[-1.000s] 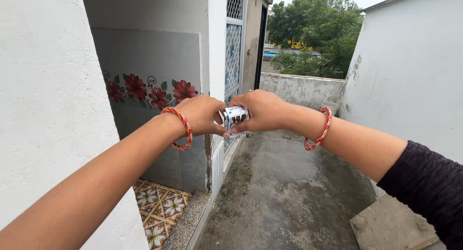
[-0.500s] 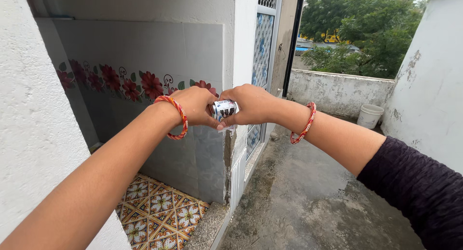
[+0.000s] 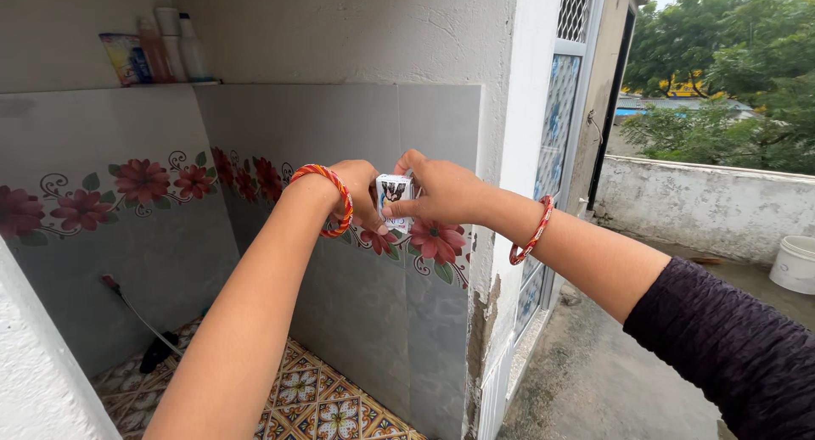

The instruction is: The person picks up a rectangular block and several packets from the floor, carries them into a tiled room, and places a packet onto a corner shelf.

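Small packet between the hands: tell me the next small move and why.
Probably pull the top edge apart to open it: the left hand and right hand both pinch the small packet, held upright at chest height and apparently unopened.

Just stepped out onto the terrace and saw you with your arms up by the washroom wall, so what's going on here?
A person holds a small box up in front of them with both hands: the left hand grips its left side, and the right hand pinches it from the right. Both wrists wear red bangles. Behind the hands is a grey tiled wall with a red flower border. Bottles stand on a ledge above, and a white bucket sits out on the terrace.
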